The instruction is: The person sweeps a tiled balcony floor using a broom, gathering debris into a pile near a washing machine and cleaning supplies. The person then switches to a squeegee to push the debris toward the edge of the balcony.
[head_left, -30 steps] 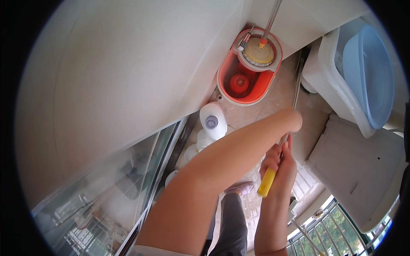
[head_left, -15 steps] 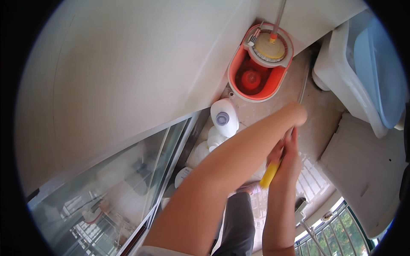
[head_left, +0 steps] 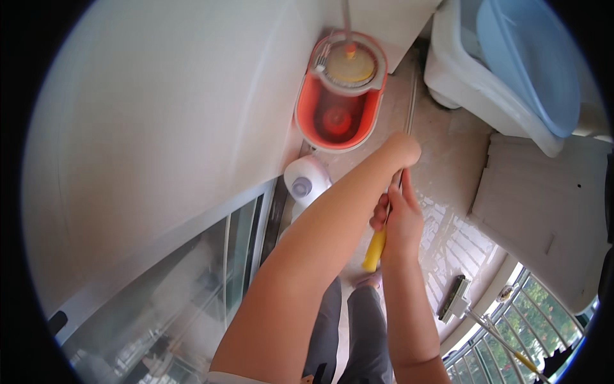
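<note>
A long thin metal pole with a yellow grip runs slantwise over the tiled floor, its yellow end toward me. My left hand, its arm reaching across from the lower left, is closed round the pole higher up; its fingers are mostly hidden. Just below, my right hand wraps the pole beside the yellow grip. The pole's far end is not clearly shown. Ahead and to the left, a red mop bucket holds dark water and a round mop head in its spinner.
White bottles, one with a grey cap, stand by the glass sliding door. A white tub and blue basin lean at the right, above a pale panel. A flat wiper head sits near the railing.
My view has shifted, so bucket, tub and bottles now appear farther left. Both hands stay closed on the pole. More of the wiper and railing shows.
</note>
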The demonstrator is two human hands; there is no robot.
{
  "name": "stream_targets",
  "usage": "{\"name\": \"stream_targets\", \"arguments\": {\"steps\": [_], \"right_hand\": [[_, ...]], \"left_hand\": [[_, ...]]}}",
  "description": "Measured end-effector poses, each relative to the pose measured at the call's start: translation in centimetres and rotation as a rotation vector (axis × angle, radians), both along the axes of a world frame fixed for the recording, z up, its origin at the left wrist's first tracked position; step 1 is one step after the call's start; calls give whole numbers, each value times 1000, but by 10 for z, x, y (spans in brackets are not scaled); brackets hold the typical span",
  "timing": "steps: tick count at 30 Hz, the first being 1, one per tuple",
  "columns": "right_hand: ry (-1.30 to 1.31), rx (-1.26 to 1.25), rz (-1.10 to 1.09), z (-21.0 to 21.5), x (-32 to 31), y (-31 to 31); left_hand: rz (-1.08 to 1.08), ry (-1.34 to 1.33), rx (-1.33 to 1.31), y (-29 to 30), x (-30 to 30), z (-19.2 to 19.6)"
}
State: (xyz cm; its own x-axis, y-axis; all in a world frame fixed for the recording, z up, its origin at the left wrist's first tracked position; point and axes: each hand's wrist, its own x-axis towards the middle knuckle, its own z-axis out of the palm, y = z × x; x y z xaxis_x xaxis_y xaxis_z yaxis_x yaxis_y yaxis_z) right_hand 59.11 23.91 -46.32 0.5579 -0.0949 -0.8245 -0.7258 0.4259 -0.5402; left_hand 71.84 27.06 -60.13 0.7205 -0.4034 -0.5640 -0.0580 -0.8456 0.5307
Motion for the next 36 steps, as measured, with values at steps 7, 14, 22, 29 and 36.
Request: {"name": "stream_targets", "arguments": {"steps": [7,14,22,29,36], "right_hand": [[-75,-82,97,2,-23,-1],[-103,-297,291,-34,-23,-22],[-103,-342,329,-38,-46,-44],[-179,-507,466,-77,-38,-66],[-246,-742,725,-63,-41,-105]], "left_hand": [[560,7,-251,9,-38,19],[1075,416,-691,-10,-43,-10],[1078,323,-669,-32,-70,-22],[906,277,-220,-48,-45,-15],[888,392,-145,-79,-44,-15]]}}
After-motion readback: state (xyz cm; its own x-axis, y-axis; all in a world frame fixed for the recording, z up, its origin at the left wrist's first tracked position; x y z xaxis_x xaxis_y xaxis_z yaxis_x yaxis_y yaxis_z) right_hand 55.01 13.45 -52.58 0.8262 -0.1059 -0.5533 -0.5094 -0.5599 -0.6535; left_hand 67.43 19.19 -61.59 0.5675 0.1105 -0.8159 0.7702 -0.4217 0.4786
